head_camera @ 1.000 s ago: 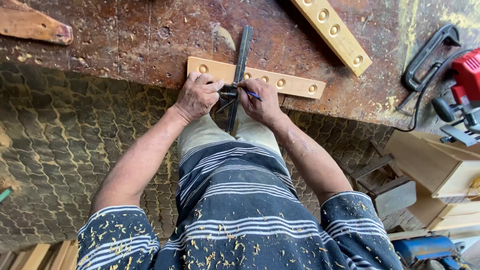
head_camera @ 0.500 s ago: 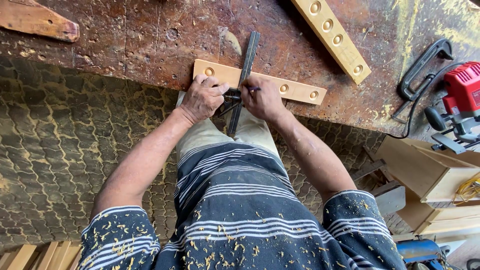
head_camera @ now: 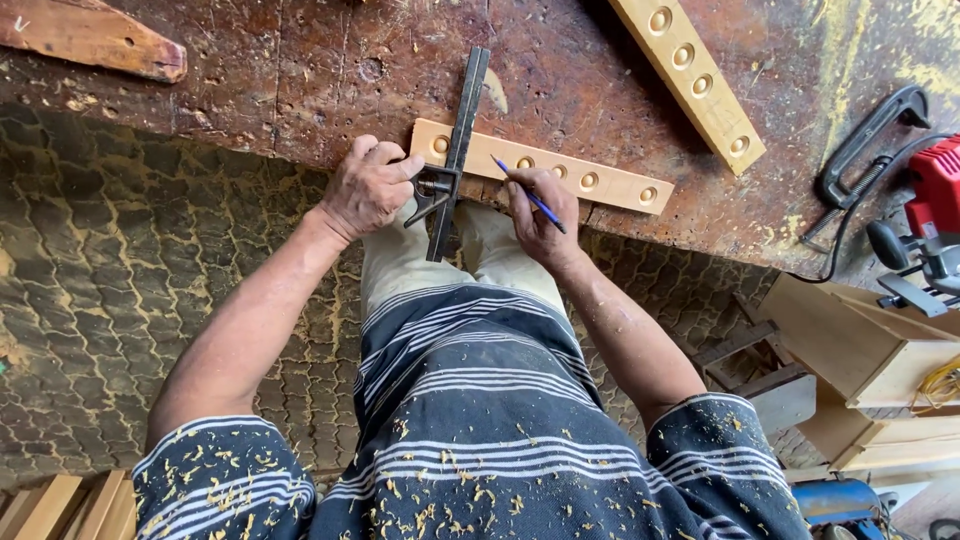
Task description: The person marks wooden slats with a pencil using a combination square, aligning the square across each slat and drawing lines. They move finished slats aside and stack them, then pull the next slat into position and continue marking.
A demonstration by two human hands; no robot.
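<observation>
The left hand [head_camera: 368,190] is closed over the near end of a pale wooden strip [head_camera: 610,185] and the stock of a dark metal square [head_camera: 455,150], pressing both against the edge of the worn brown workbench [head_camera: 300,70]. The square's blade lies across the strip at a right angle, running away from the person onto the bench top, while its other end hangs out past the bench edge above the person's lap. The strip lies flat along the bench edge and carries a row of round recesses along its length. The right hand [head_camera: 540,215] grips a blue pen [head_camera: 525,190] between fingers and thumb, with the tip touching the strip just to the right of the square's blade. A second pale strip [head_camera: 690,70] with similar round recesses lies diagonally further back on the bench, well apart from the first. A dark wooden piece [head_camera: 90,40] rests at the far left corner of the bench. To the right, a black clamp [head_camera: 865,140] lies on the bench beside a red power tool [head_camera: 935,215] with a black cord. The person wears a dark striped shirt [head_camera: 480,440] speckled with wood shavings. Light wooden boxes [head_camera: 860,350] stand below the bench on the right, over a paved floor [head_camera: 90,260].
</observation>
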